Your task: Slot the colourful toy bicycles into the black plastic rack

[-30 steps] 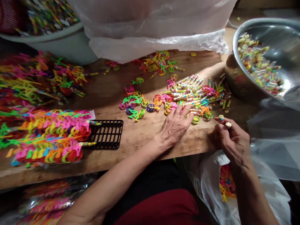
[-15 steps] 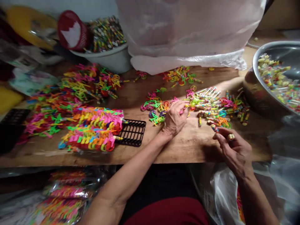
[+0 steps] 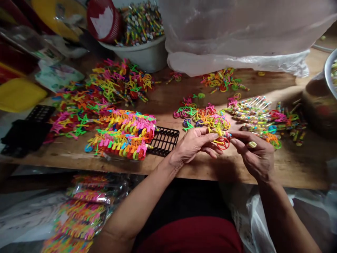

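My left hand (image 3: 193,144) pinches a small plastic toy bicycle (image 3: 222,143) with a red wheel and yellow parts, above the front of the wooden table. My right hand (image 3: 256,156) meets it from the right, thumb and forefinger closed on a small printed candy tube (image 3: 227,134) that touches the toy; whether they are joined I cannot tell. A ring-like pale yellow object (image 3: 252,144) shows at a right finger. Just behind the hands lie loose coloured toy bicycles (image 3: 207,116) and a fan of clear-wrapped candy tubes (image 3: 252,107).
At left, rows of toy bicycles (image 3: 123,137) stand on a black rack (image 3: 165,140), before a larger heap (image 3: 110,80). Behind are a white tub (image 3: 147,54) of tubes, a red basket (image 3: 101,21) and a plastic sheet (image 3: 237,38). A metal bowl (image 3: 316,91) stands right.
My left hand has drawn back from the pile with a toy bicycle. My right hand has moved left with its candy tube, bringing both together. The view has shifted right.
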Tool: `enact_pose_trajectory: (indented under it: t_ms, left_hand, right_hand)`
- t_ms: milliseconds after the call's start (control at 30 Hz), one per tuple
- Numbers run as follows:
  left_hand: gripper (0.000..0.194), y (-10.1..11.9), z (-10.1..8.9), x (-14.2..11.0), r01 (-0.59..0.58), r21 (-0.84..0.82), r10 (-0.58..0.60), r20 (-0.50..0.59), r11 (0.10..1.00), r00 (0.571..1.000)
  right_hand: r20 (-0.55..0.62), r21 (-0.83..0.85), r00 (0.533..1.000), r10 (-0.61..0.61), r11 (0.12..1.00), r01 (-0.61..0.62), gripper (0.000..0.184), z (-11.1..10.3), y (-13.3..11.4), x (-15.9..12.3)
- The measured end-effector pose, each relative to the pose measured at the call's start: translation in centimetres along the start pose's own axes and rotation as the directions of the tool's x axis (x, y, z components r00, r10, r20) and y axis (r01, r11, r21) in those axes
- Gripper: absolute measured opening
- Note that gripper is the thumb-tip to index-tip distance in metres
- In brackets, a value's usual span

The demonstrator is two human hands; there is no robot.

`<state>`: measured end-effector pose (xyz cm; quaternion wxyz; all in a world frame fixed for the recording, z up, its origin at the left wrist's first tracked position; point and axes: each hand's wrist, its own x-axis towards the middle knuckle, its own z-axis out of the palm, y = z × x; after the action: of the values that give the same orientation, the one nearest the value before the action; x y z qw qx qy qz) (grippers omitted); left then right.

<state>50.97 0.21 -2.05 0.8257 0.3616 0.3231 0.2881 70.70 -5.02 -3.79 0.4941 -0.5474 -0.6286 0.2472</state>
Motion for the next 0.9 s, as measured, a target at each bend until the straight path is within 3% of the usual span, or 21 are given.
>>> enact_pose_trajectory:
  t_ms: [267,367,533,700,900]
  left_hand:
    - [0.026,-0.9,-0.6,-0.3,0.172,-0.099,-0.161,0.111,0.980,0.981]
    - [0.024,-1.3,-0.7,-0.3,0.241,-0.127,-0.224,0.138,0.962,0.965]
    - [0.021,-2.8,-1.2,-0.1,0.350,-0.214,-0.317,0.172,0.912,0.933]
    - [0.020,-3.3,-1.5,-0.5,0.440,-0.193,-0.398,0.224,0.877,0.890]
    - [0.024,-3.6,-1.1,-0.6,0.459,-0.075,-0.432,0.233,0.885,0.871]
  right_hand:
    - [0.057,0.065,0.998,0.027,0.997,-0.031,0.011,-0.7,0.9,-1.7]
    - [0.019,0.023,0.995,-0.100,0.995,0.100,0.013,-0.7,1.1,-2.0]
    - [0.053,-0.024,0.951,-0.305,0.952,0.307,0.038,-0.5,1.0,-3.1]
    - [0.201,-0.102,0.941,-0.272,0.950,0.296,0.038,-1.6,0.2,-3.9]
    - [0.448,-0.091,0.869,-0.208,0.957,0.275,0.037,-4.5,0.4,-4.0]
